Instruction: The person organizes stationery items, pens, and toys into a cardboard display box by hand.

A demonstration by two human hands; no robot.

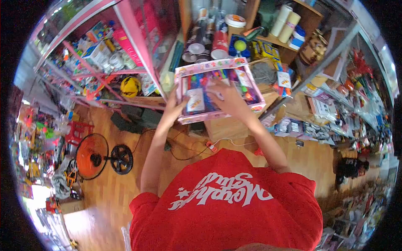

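Observation:
A shallow pink-edged display box (220, 115) with small colourful packets inside rests on the shelf in front of me, tilted slightly. My left hand (175, 109) is closed around its left side, thumb over the rim. Near that thumb, a white card (195, 100) lies on the packets. My right hand (228, 97) reaches over the front rim into the middle of the box, fingers stretched out across the packets, somewhat blurred. At the right end of the box are more bright packets (248, 94), with another light card (242, 78) behind them.
Behind the box stand red and dark cylinders (220, 42) and a white-lidded tub (235, 23). To the right hangs a carded packet (284, 80) beside a metal post (310, 75). An orange fan (91, 155) stands on the floor at left, near loose cables (184, 159).

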